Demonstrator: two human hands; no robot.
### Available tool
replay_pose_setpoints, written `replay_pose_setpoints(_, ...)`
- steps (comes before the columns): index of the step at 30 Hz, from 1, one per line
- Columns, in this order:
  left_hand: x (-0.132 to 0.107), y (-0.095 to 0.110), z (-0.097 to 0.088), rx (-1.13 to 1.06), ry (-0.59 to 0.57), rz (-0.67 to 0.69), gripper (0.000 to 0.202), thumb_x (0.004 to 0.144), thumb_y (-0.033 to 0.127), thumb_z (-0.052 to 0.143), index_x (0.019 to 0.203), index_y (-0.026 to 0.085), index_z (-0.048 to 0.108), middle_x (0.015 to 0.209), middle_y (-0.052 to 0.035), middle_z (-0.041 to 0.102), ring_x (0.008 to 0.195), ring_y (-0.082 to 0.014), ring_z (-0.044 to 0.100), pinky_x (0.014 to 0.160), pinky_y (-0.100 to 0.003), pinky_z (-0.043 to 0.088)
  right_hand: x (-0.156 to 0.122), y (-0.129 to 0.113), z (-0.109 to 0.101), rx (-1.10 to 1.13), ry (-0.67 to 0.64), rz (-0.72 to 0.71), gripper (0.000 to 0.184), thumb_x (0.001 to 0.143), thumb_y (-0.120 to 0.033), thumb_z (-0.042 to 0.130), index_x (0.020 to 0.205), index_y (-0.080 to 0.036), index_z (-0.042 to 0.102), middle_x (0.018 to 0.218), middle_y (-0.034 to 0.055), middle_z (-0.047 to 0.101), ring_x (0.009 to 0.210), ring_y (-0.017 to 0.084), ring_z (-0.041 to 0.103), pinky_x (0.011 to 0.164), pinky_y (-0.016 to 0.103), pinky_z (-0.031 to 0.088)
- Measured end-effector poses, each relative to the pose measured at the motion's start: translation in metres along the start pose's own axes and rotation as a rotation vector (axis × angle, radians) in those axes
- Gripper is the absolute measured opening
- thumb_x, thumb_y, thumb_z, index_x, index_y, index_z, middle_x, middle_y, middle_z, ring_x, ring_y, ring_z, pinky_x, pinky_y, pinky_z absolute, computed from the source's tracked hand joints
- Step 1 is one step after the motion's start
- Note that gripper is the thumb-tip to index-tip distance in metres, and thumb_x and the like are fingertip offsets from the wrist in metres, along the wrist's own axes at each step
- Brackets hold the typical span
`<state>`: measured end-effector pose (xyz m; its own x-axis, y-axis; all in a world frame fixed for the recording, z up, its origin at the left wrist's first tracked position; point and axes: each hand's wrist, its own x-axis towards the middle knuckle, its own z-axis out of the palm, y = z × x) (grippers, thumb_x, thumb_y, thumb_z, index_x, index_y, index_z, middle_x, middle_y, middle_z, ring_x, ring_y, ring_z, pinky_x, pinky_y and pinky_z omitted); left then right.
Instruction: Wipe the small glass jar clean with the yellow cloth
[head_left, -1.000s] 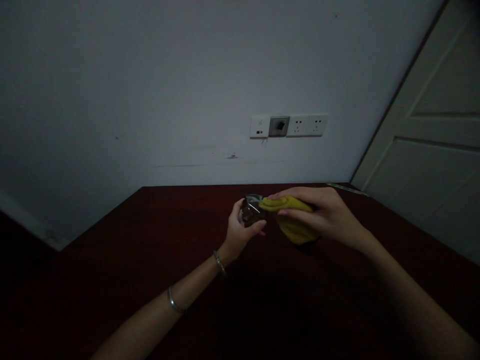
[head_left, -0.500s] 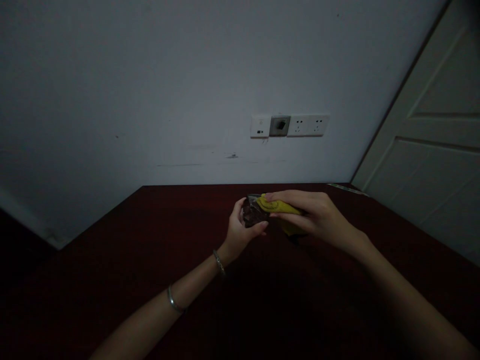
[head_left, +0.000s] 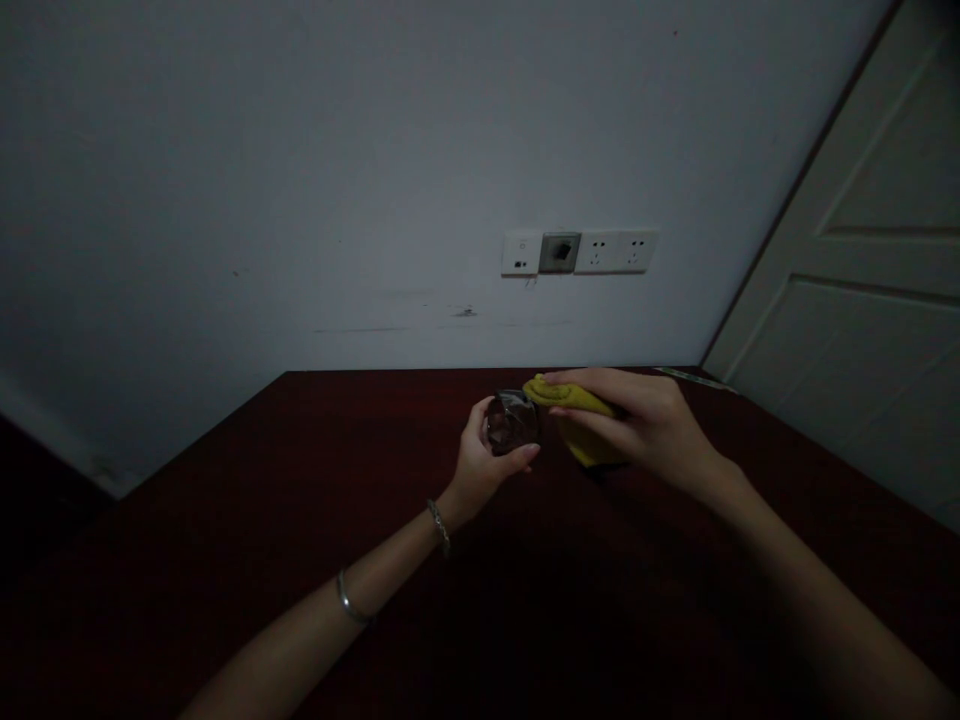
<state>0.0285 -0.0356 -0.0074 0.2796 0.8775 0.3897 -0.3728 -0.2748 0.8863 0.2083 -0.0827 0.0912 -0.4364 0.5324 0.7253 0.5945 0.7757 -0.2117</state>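
In the head view, a pale wall (head_left: 375, 180) stands beyond a clear faceted object (head_left: 514, 428), a dark red surface (head_left: 337, 430) beneath. The left hand (head_left: 480, 455) has its fingers gripping the object's left side; just right of it, the right hand (head_left: 652, 410) pinches a yellow cloth (head_left: 571, 397), folded end toward its upper edge, contact unclear.
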Motion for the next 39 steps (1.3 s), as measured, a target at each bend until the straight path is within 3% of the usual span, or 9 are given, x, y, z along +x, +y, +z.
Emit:
replay_pose_setpoints(6, -0.001, 0.001, 0.004, -0.010, -0.002, 0.012, 0.072, 0.058, 0.026, 0.081, 0.116, 0.019, 0.039, 0.107, -0.0097, 0.056, 0.086, -0.0183, 0.060, 0.058, -0.024, 0.055, -0.001, 0.004, 0.008, -0.019, -0.081, -0.116, 0.031, 0.087, -0.024, 0.058, 0.117, -0.016, 0.061, 0.114, 0.0089, 0.067, 0.104, 0.019, 0.063, 0.090, 0.033, 0.053)
replay_pose_setpoints(14, 0.003, -0.004, 0.000, -0.027, -0.008, 0.023, 0.071, 0.058, 0.029, 0.081, 0.115, 0.018, 0.040, 0.109, -0.0105, 0.057, 0.082, -0.0185, 0.061, 0.052, -0.023, 0.054, 0.001, -0.006, 0.000, 0.046, -0.203, -0.146, 0.028, 0.087, -0.025, 0.058, 0.114, -0.019, 0.063, 0.112, 0.0066, 0.068, 0.101, 0.018, 0.064, 0.087, 0.031, 0.053)
replay_pose_setpoints(19, 0.005, -0.003, -0.004, -0.010, 0.060, 0.073, 0.069, 0.057, 0.029, 0.082, 0.113, 0.016, 0.045, 0.107, -0.0084, 0.059, 0.094, -0.0186, 0.059, 0.071, -0.024, 0.054, 0.004, -0.016, -0.004, 0.084, -0.304, -0.121, 0.023, 0.088, -0.031, 0.058, 0.106, -0.020, 0.067, 0.105, 0.0051, 0.071, 0.092, 0.017, 0.067, 0.078, 0.027, 0.054)
replay_pose_setpoints(24, 0.001, -0.002, -0.004, -0.036, 0.004, -0.008, 0.072, 0.060, 0.033, 0.081, 0.118, 0.018, 0.039, 0.110, -0.0109, 0.056, 0.082, -0.0184, 0.061, 0.052, -0.022, 0.055, 0.003, -0.017, -0.008, 0.064, -0.179, -0.058, 0.026, 0.085, -0.028, 0.061, 0.110, -0.021, 0.065, 0.105, 0.0042, 0.071, 0.093, 0.018, 0.067, 0.081, 0.028, 0.055)
replay_pose_setpoints(28, -0.004, -0.003, -0.002, -0.038, -0.025, -0.049, 0.075, 0.060, 0.029, 0.081, 0.119, 0.018, 0.037, 0.110, -0.0117, 0.055, 0.075, -0.0162, 0.062, 0.050, -0.022, 0.055, 0.001, -0.009, -0.002, 0.022, -0.051, -0.068, 0.029, 0.086, -0.025, 0.060, 0.115, -0.020, 0.063, 0.113, 0.0069, 0.068, 0.102, 0.020, 0.064, 0.089, 0.034, 0.053)
replay_pose_setpoints(33, -0.005, -0.001, 0.002, -0.028, -0.041, -0.015, 0.073, 0.058, 0.026, 0.082, 0.118, 0.019, 0.040, 0.109, -0.0105, 0.055, 0.080, -0.0166, 0.061, 0.052, -0.022, 0.055, 0.002, 0.000, 0.012, 0.044, -0.059, -0.145, 0.034, 0.087, -0.021, 0.058, 0.121, -0.019, 0.059, 0.119, 0.0084, 0.065, 0.115, 0.021, 0.057, 0.098, 0.039, 0.049)
replay_pose_setpoints(39, -0.002, 0.001, 0.003, -0.052, -0.034, 0.017, 0.070, 0.059, 0.025, 0.081, 0.117, 0.019, 0.041, 0.109, -0.0092, 0.055, 0.085, -0.0169, 0.059, 0.054, -0.020, 0.056, 0.003, 0.002, 0.016, 0.186, -0.081, -0.107, 0.036, 0.083, -0.022, 0.064, 0.119, -0.024, 0.062, 0.123, 0.0068, 0.063, 0.116, 0.021, 0.057, 0.098, 0.041, 0.049)
